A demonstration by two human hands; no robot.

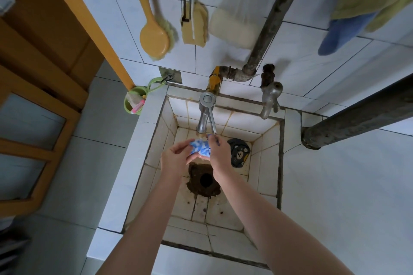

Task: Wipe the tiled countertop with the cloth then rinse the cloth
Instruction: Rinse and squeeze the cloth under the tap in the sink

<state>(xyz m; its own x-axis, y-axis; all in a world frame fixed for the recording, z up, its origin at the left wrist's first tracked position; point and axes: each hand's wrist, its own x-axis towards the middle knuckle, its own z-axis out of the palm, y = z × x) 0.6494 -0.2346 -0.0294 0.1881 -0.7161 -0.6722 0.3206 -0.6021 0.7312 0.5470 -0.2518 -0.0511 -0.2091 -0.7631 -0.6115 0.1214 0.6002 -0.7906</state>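
Both hands met over the tiled sink (154, 118), holding the cloth (202, 148) between them just below the spout of the steel faucet (204, 116). The cloth, blue with a white pattern, was bunched into a small wad and hung above the basin floor, not touching it. The left hand (174, 156) gripped the wad's left end, its fingers (181, 144) curled in around the fabric. The right hand (220, 154) was clamped on the right end, its fingers wrapped over the top, close to the tip of the faucet's long lever. Whether water was running onto the cloth could not be told from this view.

Beneath the hands lay the round drain (206, 179), ringed by a dark brown stain. A black item with a bear face (239, 152) sat on the basin floor to the right of the hands. A second, older tap (270, 99) stood on the back rim, and a yellow-handled valve (215, 80) joined the rusty pipe (274, 18) above the faucet. On the wall hung a yellow brush (155, 38), a sponge wiper (194, 27) and a clear bag holding a sponge (234, 27). A green cup (134, 102) hung from a hook at the sink's back left corner.
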